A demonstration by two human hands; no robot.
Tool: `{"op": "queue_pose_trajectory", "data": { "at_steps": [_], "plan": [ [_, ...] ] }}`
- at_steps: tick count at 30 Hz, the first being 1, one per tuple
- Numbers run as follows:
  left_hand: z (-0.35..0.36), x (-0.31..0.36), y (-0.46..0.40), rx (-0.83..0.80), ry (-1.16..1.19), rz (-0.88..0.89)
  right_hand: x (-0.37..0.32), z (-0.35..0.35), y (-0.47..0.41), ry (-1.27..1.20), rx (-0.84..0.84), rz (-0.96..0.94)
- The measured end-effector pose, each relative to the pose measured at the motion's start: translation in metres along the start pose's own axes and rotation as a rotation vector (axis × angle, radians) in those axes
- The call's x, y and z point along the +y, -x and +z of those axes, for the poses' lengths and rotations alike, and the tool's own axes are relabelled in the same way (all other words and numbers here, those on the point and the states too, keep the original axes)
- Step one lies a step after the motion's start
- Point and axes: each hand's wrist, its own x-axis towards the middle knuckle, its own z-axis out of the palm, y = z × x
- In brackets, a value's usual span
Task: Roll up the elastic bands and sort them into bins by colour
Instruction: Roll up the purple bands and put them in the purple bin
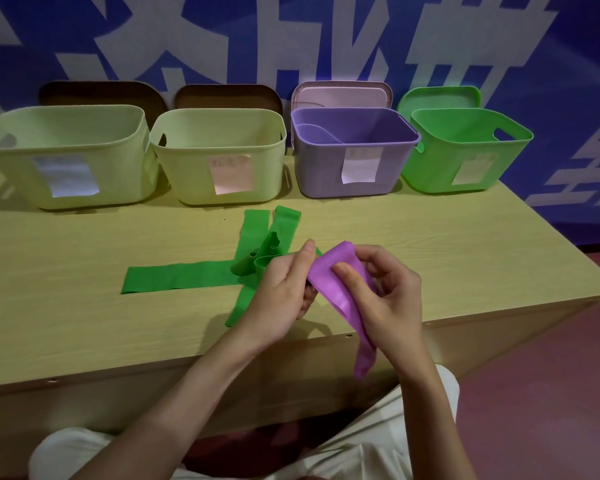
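Purple band (340, 289) sits between both my hands, held above the near edge of the desk (84, 306). My left hand (284, 292) has its grip curled round the band's upper left side, thumb pointing up along it. My right hand (385, 296) pinches the band from the other side, thumb pressed flat on the purple face and fingers bent behind it. The upper part of the band is bunched between the two grips; its loose tail hangs down past my right wrist, below the desk edge.

Green bands (194, 275) lie spread flat on the desk just beyond my left hand, several strips crossing one another, with a looped fold standing up where they meet.

Along the back of the desk I see four bins in a row: two pale green bins (66, 188) (194, 188) on the left, then a purple bin (319, 178), then a bright green bin (430, 174) at the far right. Each carries a paper label on its front. Something purple curves inside the purple bin; I cannot tell what it is. Lids (340, 95) lean upright behind the bins against a blue wall (568, 98) with large white characters.
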Motion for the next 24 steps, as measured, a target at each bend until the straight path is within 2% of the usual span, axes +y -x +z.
{"op": "queue_pose_trajectory", "data": {
  "at_steps": [6, 10, 14, 18, 24],
  "plan": [
    [-0.010, -0.015, 0.003, 0.052, -0.360, 0.276, -0.001, 0.003, 0.002, -0.004, 0.034, -0.005],
    [-0.009, -0.019, 0.006, 0.030, -0.489, 0.349, -0.002, 0.005, 0.002, -0.032, 0.025, -0.010],
    [-0.003, -0.021, 0.006, 0.074, -0.337, 0.289, -0.001, 0.004, 0.003, -0.073, -0.068, 0.041],
    [-0.003, -0.013, 0.006, 0.094, -0.052, 0.100, -0.001, -0.004, 0.001, -0.047, -0.135, 0.062],
    [-0.006, 0.003, 0.015, -0.093, 0.362, -0.132, -0.005, -0.007, -0.002, -0.059, -0.151, 0.028]
  ]
}}
